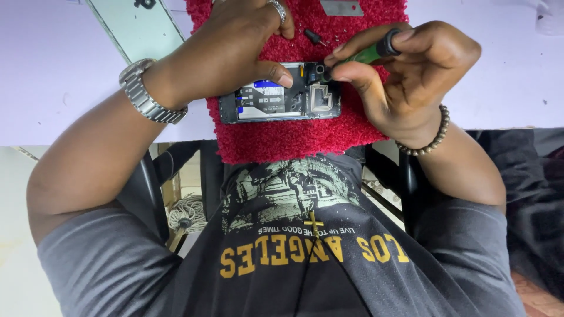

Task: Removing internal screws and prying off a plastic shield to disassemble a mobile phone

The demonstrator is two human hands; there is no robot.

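A phone with its back cover off lies on a red fuzzy mat, its dark boards and a blue-labelled part exposed. My left hand, with a metal watch on the wrist and a ring on one finger, reaches over the phone from above; its thumb presses on the middle of it. My right hand, with a bead bracelet, pinches a small green-handled screwdriver. The tip points down at the phone's upper right corner, near the camera module.
The mat lies on a pale lilac table and hangs over its near edge. A small dark part and tiny screws rest on the mat. A grey metal plate and a pale green panel lie further back. Black chair arms stand below.
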